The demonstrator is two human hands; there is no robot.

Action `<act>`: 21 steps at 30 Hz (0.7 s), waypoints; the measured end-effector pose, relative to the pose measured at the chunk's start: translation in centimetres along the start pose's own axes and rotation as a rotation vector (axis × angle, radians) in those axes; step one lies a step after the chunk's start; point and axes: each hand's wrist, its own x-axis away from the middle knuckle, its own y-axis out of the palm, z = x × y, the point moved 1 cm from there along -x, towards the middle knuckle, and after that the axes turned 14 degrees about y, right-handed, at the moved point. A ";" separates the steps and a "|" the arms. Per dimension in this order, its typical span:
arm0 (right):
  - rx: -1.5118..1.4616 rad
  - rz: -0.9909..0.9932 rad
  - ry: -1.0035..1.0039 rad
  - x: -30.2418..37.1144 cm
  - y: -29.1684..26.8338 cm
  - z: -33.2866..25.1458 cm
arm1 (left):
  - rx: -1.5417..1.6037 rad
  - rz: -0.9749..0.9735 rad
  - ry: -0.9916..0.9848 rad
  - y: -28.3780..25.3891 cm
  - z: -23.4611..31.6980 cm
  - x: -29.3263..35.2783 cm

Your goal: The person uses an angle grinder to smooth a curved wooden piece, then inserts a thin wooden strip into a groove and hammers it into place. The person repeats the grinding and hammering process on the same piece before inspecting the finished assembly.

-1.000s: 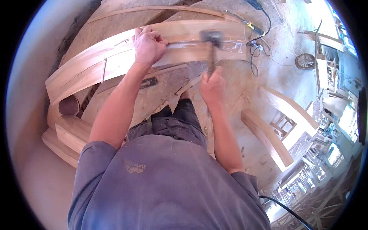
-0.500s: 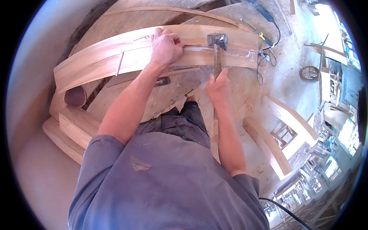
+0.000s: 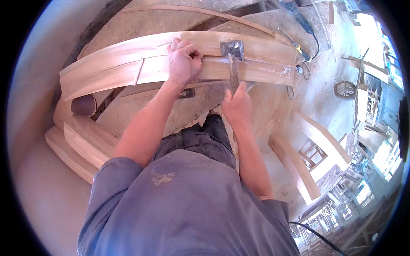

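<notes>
A long curved piece of pale wood [image 3: 106,70] lies across a dusty workbench [image 3: 158,111]. My left hand [image 3: 183,62] rests on top of it with the fingers curled, pressing it down; whether it pinches anything small I cannot tell. My right hand [image 3: 237,104] grips the wooden handle of a hammer [image 3: 232,55]. The hammer's dark metal head sits on the curved wood just right of my left hand. A thin wooden sliver [image 3: 139,70] sticks up from the curved piece at the left.
More curved wooden pieces [image 3: 79,143] are stacked at the lower left. Thick pale arched parts [image 3: 307,158] stand on the floor to the right. Cables and a yellow-handled tool [image 3: 301,53] lie at the bench's far right. A small wheel [image 3: 344,89] rests on the floor.
The view has shifted so bench and wood sit more central. My left hand stays on the curved wood. The hammer head has come down onto the wood beside that hand.
</notes>
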 end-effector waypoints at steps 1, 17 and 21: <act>-0.025 -0.010 -0.013 0.1 -0.5 -0.1 | -0.006 0.037 0.034 0.1 0.0 -0.3; 0.056 -0.016 -0.078 1.0 1.3 -0.8 | 0.160 0.074 0.018 -0.4 -1.0 0.0; -0.052 0.010 -0.099 1.6 0.8 -1.3 | 0.084 0.084 0.045 -0.2 -0.8 -0.1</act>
